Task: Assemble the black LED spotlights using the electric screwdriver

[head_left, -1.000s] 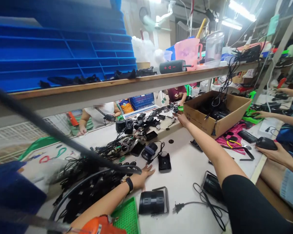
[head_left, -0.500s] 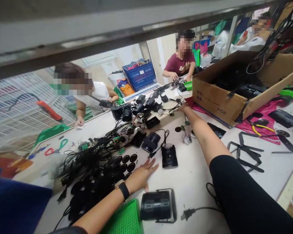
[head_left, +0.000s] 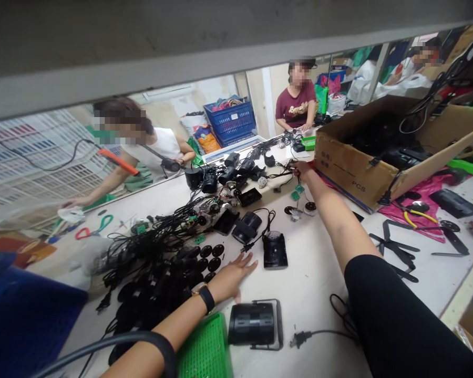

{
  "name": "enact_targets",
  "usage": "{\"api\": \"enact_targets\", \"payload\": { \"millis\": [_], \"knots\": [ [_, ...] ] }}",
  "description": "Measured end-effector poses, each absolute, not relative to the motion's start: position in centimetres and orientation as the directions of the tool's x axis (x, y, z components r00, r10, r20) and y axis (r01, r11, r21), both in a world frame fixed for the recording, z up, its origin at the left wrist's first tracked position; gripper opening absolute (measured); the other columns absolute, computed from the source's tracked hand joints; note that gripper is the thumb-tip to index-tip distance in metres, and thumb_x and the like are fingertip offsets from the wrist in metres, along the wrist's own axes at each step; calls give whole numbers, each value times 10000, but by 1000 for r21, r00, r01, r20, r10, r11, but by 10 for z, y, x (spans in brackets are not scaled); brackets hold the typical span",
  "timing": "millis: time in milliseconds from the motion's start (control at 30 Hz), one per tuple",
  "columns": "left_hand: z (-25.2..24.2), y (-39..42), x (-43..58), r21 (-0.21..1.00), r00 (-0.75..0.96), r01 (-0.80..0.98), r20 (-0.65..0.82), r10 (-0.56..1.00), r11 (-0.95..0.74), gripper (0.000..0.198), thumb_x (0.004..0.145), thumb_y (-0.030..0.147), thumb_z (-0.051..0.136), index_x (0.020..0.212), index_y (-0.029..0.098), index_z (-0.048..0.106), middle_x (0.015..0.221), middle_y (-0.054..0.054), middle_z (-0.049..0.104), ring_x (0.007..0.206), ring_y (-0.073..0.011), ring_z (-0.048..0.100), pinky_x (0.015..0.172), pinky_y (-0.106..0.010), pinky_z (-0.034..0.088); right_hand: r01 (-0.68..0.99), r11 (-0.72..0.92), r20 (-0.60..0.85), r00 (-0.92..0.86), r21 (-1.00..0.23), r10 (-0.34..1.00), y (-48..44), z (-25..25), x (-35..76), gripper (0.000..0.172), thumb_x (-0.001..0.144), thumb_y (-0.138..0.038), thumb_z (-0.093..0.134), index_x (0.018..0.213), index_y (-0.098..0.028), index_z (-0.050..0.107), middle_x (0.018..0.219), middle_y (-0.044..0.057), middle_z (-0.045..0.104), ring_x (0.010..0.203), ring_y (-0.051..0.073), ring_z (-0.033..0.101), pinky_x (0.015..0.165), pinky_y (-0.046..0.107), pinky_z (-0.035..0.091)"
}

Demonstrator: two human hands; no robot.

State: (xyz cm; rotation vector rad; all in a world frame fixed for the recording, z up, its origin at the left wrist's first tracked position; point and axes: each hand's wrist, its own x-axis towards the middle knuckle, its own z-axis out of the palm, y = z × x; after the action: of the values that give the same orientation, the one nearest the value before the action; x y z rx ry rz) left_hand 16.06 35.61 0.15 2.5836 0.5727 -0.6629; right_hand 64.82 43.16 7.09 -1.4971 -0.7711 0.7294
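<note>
My left hand rests on the white tabletop with its fingers spread, holding nothing. Just beyond its fingertips lie a cable plug and a black housing with a clear round lens. Nearer to me a black lamp-like unit with a bracket lies beside a green basket. My right arm is stretched far across the table; my right hand has its fingers closed on a black cable at the far pile, the fingertips partly hidden. Small green circuit boards on thin wires lie just below that hand.
A cardboard box of black parts stands right of my right arm. Yellow-handled pliers and black brackets lie nearby. Left is a heap of black cables and discs. A shelf beam crosses overhead. Co-workers sit across the table.
My right hand has shifted slightly at the far pile, and the circuit boards have moved a little. My left hand stays put. The co-worker at left has reached out to a white bag.
</note>
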Motion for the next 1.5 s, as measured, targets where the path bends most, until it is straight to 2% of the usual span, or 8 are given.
{"api": "enact_targets", "payload": {
  "millis": [467,600,733,833,1000,1167,1333,1500],
  "knots": [
    [14,351,175,261,821,470,-479,310,-843,1289,479,66,965,1619,256,395,1756,-194,178,1631,-422,146,1301,-504,259,-14,-12,-17,480,-1000,877,338,156,594,314,1009,-378,648,1233,-158,640,1094,53,699,850,138,685,725,297,613],
    [25,345,178,314,833,486,-448,325,-816,1250,443,25,953,1579,219,470,1739,-213,220,1622,-433,184,1300,-495,258,-16,-8,-13,372,-1000,928,284,176,567,210,892,-202,726,1059,-144,614,891,29,737,442,27,382,395,170,294],
    [44,343,181,446,857,501,-374,354,-742,1080,416,54,980,1432,171,632,1651,-228,425,1548,-453,379,1270,-516,321,-21,40,34,242,-999,970,234,202,531,333,700,-104,748,1007,-145,628,926,104,801,389,4,197,379,204,109],
    [67,343,179,588,866,494,-263,426,-641,721,600,159,964,1277,152,714,1416,-173,683,1341,-387,623,1192,-538,436,-39,97,88,200,-994,976,201,225,504,391,682,-143,744,1059,-154,639,993,103,809,413,5,206,402,198,109],
    [108,336,150,825,754,381,-16,656,-418,345,984,351,703,1263,153,662,1277,-106,689,1119,-248,694,974,-479,600,-94,215,192,209,-972,959,140,255,463,408,732,-181,722,1122,-189,602,1027,53,800,420,-1,207,407,182,129],
    [142,299,77,970,396,129,140,908,-206,280,1011,390,662,1134,138,658,998,-43,684,783,-140,661,685,-295,594,-66,309,286,242,-949,927,72,264,414,340,832,-240,731,1146,-254,602,1155,-1,757,457,2,297,411,186,213],
    [151,182,13,947,30,-184,272,962,-262,228,981,384,684,934,225,527,653,70,469,527,-84,457,452,-179,329,-155,478,422,295,-864,857,28,264,363,339,819,-184,770,1090,-316,614,1186,-45,718,512,34,388,424,215,309],
    [107,44,31,980,340,-193,110,934,-45,503,681,387,958,1046,210,660,879,-23,684,734,-158,652,628,-286,555,-104,537,457,407,-837,791,13,248,306,411,814,-283,784,1171,-372,603,1252,-12,690,621,83,503,487,249,419]
  ]
}}
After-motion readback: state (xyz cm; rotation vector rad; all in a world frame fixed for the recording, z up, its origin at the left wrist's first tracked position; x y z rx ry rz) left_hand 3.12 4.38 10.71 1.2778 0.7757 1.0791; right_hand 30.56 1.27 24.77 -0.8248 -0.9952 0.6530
